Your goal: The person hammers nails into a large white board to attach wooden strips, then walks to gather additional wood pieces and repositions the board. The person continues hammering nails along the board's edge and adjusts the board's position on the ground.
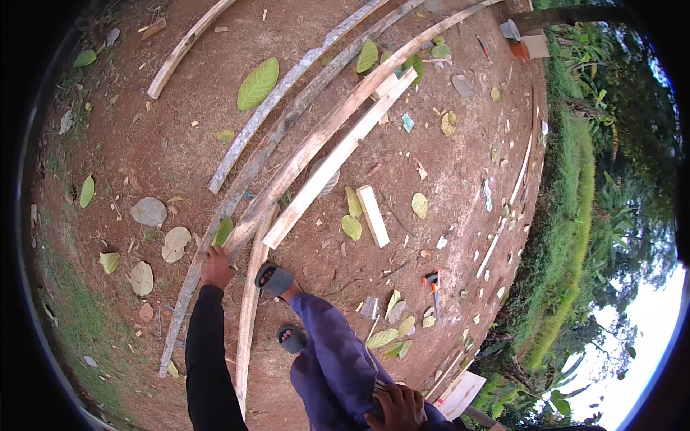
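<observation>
My left hand (217, 269) is closed on the near end of a long, rough wooden pole (316, 154), which slants away to the upper right. By my thigh, my right hand (401, 407) has its fingers bent around something dark, too hidden to name. A pale squared timber (338, 158) lies just right of the pole. To the pole's left run a grey weathered pole (248, 172) and a shorter grey plank (280, 90). Another pole (251, 316) lies between my left arm and my sandalled feet.
A short wood block (372, 217) and an orange-handled handsaw (435, 291) lie to the right on the dirt. Large leaves (258, 84) and wood chips are scattered about. Farther off are an orange bucket (519, 49) and a grassy bank (568, 237).
</observation>
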### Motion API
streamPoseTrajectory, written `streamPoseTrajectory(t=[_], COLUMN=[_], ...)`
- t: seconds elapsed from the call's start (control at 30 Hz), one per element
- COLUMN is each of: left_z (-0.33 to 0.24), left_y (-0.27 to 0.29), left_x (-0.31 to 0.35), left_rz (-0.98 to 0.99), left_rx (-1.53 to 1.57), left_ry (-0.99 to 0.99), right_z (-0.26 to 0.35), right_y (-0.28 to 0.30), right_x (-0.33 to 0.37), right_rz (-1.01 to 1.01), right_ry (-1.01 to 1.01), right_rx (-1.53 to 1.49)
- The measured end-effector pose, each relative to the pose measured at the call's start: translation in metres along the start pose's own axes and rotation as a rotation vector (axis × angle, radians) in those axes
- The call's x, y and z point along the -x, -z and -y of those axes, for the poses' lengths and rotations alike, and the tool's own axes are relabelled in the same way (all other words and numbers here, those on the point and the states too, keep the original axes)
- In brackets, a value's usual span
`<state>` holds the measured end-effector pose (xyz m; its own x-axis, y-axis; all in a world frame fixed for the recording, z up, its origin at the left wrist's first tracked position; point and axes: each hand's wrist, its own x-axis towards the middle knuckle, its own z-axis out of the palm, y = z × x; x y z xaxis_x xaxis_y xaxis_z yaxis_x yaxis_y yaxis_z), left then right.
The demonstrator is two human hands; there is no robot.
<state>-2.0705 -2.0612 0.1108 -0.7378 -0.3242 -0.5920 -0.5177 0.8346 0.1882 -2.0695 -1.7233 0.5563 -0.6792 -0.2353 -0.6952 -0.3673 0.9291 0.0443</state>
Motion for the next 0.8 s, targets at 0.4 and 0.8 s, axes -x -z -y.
streamPoseTrajectory(t=[0.4,0.8], left_z=[-0.182,-0.364], left_y=[0.126,0.266], left_x=[0.234,0.42], left_rz=[-0.019,0.079], left_rx=[0.117,0.168], left_ry=[-0.167,-0.289], right_z=[-0.046,-0.086], right_y=[-0.14,-0.038], right_x=[-0.018,0.064], right_rz=[0.191,0.283], right_ry=[-0.182,0.072], right_rx=[-1.083,-2.69])
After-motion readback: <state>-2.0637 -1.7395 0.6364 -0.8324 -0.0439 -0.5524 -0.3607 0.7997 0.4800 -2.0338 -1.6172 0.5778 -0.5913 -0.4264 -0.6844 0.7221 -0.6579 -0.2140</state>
